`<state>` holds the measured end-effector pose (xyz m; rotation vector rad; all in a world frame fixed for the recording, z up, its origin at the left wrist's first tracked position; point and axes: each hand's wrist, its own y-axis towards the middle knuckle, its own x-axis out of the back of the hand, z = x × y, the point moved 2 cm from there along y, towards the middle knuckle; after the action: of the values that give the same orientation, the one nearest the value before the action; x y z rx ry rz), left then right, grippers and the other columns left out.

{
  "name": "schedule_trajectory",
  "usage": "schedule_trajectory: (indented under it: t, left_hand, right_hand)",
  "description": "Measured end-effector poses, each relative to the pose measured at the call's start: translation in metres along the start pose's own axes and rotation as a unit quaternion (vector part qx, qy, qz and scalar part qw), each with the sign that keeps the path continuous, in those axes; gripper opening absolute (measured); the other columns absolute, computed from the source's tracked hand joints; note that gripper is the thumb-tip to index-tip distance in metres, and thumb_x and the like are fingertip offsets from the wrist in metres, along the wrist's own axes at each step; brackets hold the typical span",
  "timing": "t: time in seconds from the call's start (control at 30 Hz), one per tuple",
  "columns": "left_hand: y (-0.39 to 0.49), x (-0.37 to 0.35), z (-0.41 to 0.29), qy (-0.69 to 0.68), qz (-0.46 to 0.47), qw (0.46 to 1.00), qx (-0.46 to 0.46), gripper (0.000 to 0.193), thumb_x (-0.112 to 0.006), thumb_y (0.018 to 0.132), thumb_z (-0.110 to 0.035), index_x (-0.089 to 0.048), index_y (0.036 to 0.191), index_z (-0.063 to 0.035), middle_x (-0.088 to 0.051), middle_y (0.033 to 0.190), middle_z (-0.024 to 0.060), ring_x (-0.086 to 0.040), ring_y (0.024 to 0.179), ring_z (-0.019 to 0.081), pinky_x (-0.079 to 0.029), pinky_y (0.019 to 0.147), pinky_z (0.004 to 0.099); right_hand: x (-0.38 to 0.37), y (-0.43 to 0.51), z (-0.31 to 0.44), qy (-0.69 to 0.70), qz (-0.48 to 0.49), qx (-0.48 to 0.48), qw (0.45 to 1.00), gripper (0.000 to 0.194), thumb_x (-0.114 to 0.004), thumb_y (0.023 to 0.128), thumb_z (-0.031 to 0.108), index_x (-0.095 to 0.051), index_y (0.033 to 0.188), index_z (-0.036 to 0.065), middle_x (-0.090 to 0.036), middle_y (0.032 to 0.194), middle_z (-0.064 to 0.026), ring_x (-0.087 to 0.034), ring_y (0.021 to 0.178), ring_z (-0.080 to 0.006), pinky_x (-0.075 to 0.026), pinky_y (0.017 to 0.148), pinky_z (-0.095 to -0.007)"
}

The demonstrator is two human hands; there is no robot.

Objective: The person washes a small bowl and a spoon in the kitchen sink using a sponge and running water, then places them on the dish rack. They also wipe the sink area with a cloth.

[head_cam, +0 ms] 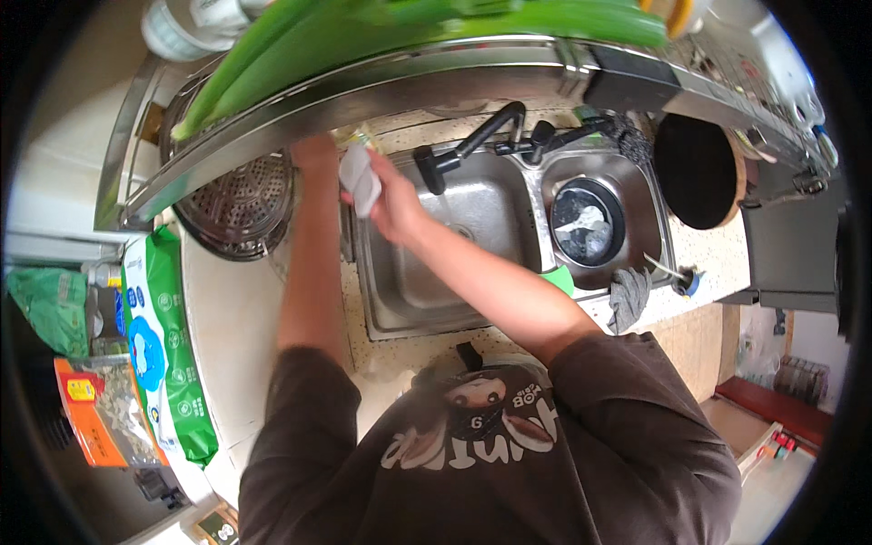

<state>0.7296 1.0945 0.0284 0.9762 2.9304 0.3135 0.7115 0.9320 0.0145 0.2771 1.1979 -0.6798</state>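
My right hand (397, 204) is closed on a small white object (360, 178), with two rounded lobes, over the left edge of the left sink basin (470, 252). What the object is, I cannot tell. My left hand (315, 151) reaches in under the steel rack beside it; its fingers are hidden behind the rack's rail. A bit of clear packaging (364, 136) shows just behind the white object. To the left of my left forearm lies a perforated steel steamer or strainer (242, 197). The black faucet (436, 163) hangs over the left basin.
A steel rack (409, 75) bearing long green leaves (436, 20) crosses above the sink. The right basin holds a dark bowl (587, 221) with things inside. A grey cloth (629, 298) lies at the front edge. A green-and-white pack (167, 347) is far left; a black round pan or lid (698, 170) stands right.
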Motion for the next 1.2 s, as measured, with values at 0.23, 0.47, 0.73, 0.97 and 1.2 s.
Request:
schedule_trajectory:
  t: [0.23, 0.47, 0.73, 0.97, 1.2]
  left_hand:
    - [-0.250, -0.049, 0.031, 0.107, 0.057, 0.965, 0.231, 0.085, -0.023, 0.093, -0.067, -0.014, 0.149, -0.0030, -0.024, 0.152, 0.0132, -0.022, 0.139, 0.0225, -0.015, 0.113, 0.0326]
    - [-0.273, -0.062, 0.047, -0.083, 0.050, 0.909, 0.405, 0.091, -0.025, 0.090, -0.072, -0.024, 0.145, 0.0000, -0.039, 0.140, 0.0159, -0.037, 0.128, 0.0261, -0.027, 0.107, 0.0363]
    - [-0.288, -0.092, 0.010, -0.089, 0.124, 0.893, 0.423, 0.088, -0.023, 0.091, -0.071, -0.022, 0.146, -0.0027, -0.031, 0.146, 0.0175, -0.034, 0.132, 0.0269, -0.027, 0.109, 0.0384]
    - [-0.276, -0.118, 0.051, -0.107, 0.125, 0.866, 0.473, 0.078, -0.023, 0.098, -0.058, -0.013, 0.148, 0.0009, -0.019, 0.153, 0.0150, -0.025, 0.140, 0.0268, -0.019, 0.114, 0.0367]
    - [-0.302, -0.200, 0.025, 0.102, 0.352, 0.928, -0.069, 0.044, -0.057, 0.084, -0.002, -0.051, 0.127, -0.0090, -0.050, 0.126, 0.0171, -0.048, 0.112, 0.0303, -0.038, 0.096, 0.0398]
  right_hand:
    - [0.069, -0.103, -0.008, -0.082, -0.101, -0.086, 0.988, 0.054, -0.033, 0.101, 0.025, -0.017, 0.151, 0.011, -0.029, 0.151, -0.0101, -0.033, 0.134, -0.0207, -0.025, 0.111, -0.0297]
    - [0.110, -0.157, -0.010, -0.284, -0.156, -0.051, 0.945, 0.050, -0.037, 0.100, 0.021, -0.027, 0.147, 0.006, -0.043, 0.142, -0.0133, -0.041, 0.129, -0.0216, -0.028, 0.109, -0.0305]
    - [0.131, -0.160, 0.000, -0.264, -0.216, -0.011, 0.940, 0.041, -0.033, 0.101, 0.009, -0.035, 0.141, 0.003, -0.049, 0.135, -0.0174, -0.055, 0.112, -0.0221, -0.043, 0.097, -0.0287]
    - [0.126, -0.199, 0.041, -0.342, -0.260, 0.042, 0.902, 0.039, -0.037, 0.099, 0.017, -0.049, 0.132, 0.000, -0.056, 0.124, -0.0170, -0.054, 0.113, -0.0232, -0.040, 0.098, -0.0289]
    - [0.213, -0.252, 0.141, 0.079, -0.367, 0.170, 0.911, 0.035, -0.037, 0.096, 0.023, -0.047, 0.125, 0.004, -0.061, 0.107, -0.0147, -0.063, 0.092, -0.0296, -0.054, 0.074, -0.0425]
